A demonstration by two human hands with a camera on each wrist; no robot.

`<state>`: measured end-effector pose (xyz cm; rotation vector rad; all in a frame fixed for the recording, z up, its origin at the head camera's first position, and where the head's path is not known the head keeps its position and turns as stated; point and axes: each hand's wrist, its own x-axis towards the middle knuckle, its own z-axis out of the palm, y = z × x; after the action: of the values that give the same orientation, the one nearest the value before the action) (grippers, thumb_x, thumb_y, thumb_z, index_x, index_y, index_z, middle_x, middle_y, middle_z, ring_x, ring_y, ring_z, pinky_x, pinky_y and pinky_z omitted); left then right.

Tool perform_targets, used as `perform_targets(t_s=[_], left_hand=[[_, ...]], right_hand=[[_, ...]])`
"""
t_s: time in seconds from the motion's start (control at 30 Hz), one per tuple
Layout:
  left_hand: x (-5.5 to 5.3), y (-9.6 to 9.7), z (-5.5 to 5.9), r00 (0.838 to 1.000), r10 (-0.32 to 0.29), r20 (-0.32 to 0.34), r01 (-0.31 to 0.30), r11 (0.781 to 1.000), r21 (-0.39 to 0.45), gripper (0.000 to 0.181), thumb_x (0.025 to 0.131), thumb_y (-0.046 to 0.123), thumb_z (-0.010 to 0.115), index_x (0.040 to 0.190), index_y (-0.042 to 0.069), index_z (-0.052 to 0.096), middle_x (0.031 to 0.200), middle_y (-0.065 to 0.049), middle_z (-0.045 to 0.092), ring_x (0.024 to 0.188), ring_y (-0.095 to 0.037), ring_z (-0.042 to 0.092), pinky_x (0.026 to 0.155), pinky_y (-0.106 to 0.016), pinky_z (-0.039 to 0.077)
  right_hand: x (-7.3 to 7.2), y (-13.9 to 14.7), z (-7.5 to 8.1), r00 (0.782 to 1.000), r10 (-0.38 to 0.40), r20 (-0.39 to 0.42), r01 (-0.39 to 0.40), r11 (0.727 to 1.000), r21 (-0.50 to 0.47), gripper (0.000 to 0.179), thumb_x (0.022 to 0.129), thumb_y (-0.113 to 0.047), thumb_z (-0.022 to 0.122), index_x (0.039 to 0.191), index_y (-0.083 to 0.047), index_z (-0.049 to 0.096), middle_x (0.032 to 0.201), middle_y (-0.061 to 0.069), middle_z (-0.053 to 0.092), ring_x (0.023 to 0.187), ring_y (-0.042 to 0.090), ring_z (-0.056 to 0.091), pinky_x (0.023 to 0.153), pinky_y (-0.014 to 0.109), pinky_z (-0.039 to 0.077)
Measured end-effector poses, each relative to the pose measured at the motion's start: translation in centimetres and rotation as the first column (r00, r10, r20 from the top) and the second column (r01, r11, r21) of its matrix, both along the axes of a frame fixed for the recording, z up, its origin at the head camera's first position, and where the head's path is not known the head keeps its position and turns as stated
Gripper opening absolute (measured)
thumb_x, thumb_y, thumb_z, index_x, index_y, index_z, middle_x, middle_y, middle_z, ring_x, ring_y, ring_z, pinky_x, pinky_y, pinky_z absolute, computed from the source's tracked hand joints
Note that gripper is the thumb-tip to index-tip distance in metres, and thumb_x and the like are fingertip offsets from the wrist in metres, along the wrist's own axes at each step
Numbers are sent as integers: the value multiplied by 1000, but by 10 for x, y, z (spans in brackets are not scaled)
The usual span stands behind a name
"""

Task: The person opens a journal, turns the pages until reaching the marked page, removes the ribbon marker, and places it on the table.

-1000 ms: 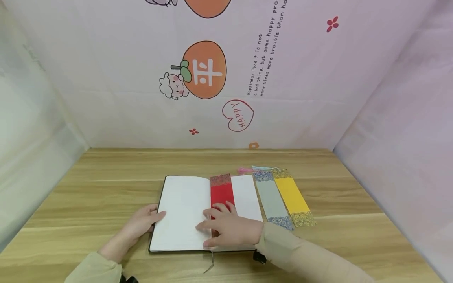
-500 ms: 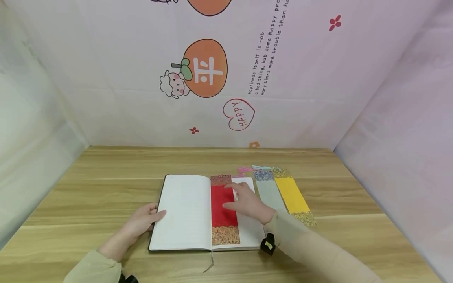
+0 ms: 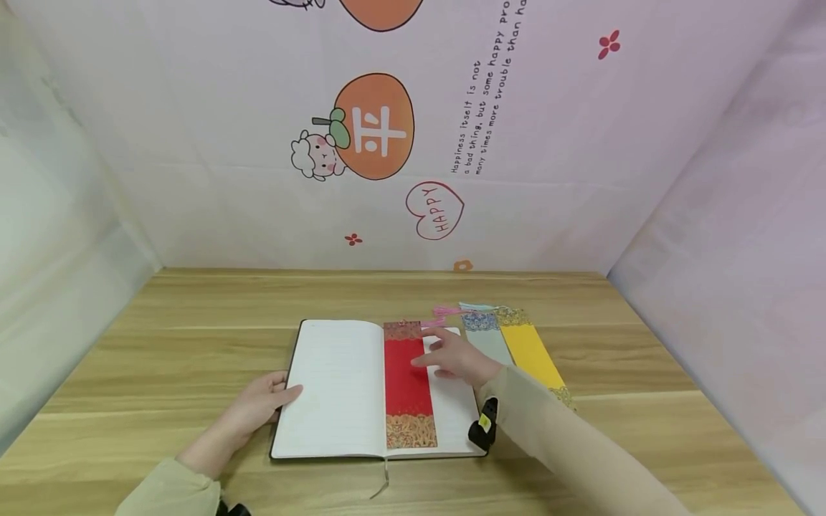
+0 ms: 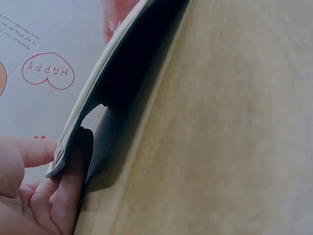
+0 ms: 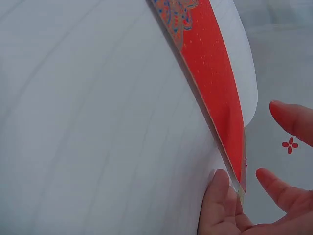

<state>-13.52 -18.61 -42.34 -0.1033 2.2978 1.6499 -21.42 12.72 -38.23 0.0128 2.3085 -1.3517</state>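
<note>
An open notebook [image 3: 335,387] with blank white pages lies on the table. My left hand [image 3: 258,401] grips its left edge, thumb on the page; in the left wrist view the fingers [image 4: 66,200] curl beneath the dark cover [image 4: 132,63], which is raised along that side. Lengthwise along the gutter, on the right page, rests a red bookmark [image 3: 408,376] with patterned ends. Over that page, at the bookmark's upper right side, is my right hand [image 3: 461,358]. Its thumb and forefinger are spread apart with nothing between them; other fingers [image 5: 220,200] are bent low by the page.
To the right lie a grey-green bookmark [image 3: 487,347], partly hidden by my right arm, and a yellow bookmark [image 3: 532,355]. Pink tassels [image 3: 445,312] trail near their top ends. A thin ribbon [image 3: 385,476] hangs from the notebook's lower edge. A printed cloth wall [image 3: 548,215] stands behind.
My right hand has moved off the lower part of the red bookmark, up and to the right, uncovering its patterned end. The left hand keeps its grip on the notebook.
</note>
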Motion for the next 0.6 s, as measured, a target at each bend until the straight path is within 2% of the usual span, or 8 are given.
perform_targets(t_s=[0.1, 0.23, 0.37, 0.47, 0.6], left_hand=[[0, 0, 0, 1000, 0, 3, 0, 1000, 3, 54, 98, 20, 51, 135, -15, 34, 113, -17, 66, 79, -14, 63, 69, -32, 51], [1, 0, 1, 1000, 3, 2, -3, 1000, 3, 53, 98, 20, 51, 134, -15, 36, 111, -15, 67, 79, -14, 63, 69, -31, 51], [2, 1, 1, 1000, 0, 5, 0, 1000, 24, 49, 98, 17, 50, 133, -15, 37, 107, -13, 68, 77, -14, 64, 68, -31, 52], [2, 0, 1, 1000, -2, 5, 2, 999, 33, 49, 98, 16, 50, 133, -15, 37, 106, -13, 68, 77, -14, 64, 67, -31, 52], [2, 0, 1, 1000, -2, 1, 2, 999, 38, 50, 98, 16, 50, 133, -16, 36, 107, -13, 68, 77, -14, 64, 68, -31, 53]], right_hand=[[-1, -5, 0, 1000, 21, -12, -21, 1000, 17, 63, 80, -18, 75, 136, -11, 46, 129, 19, 49, 114, 30, 51, 88, 40, 52], [-3, -14, -3, 994, 74, -78, -68, 994, 80, 69, 77, -17, 78, 137, -11, 45, 118, 15, 55, 101, 24, 55, 81, 36, 53], [-2, -22, -4, 985, 112, -131, -99, 990, 103, 74, 74, -13, 80, 136, -6, 42, 123, 14, 54, 100, 24, 54, 81, 36, 50], [-1, -28, -4, 983, 113, -143, -101, 991, 87, 71, 72, -8, 80, 132, -4, 42, 129, 13, 51, 99, 25, 52, 83, 37, 48], [0, -35, -4, 986, 87, -139, -78, 995, 68, 67, 72, -7, 80, 128, -5, 43, 128, 15, 51, 99, 27, 51, 83, 38, 48]])
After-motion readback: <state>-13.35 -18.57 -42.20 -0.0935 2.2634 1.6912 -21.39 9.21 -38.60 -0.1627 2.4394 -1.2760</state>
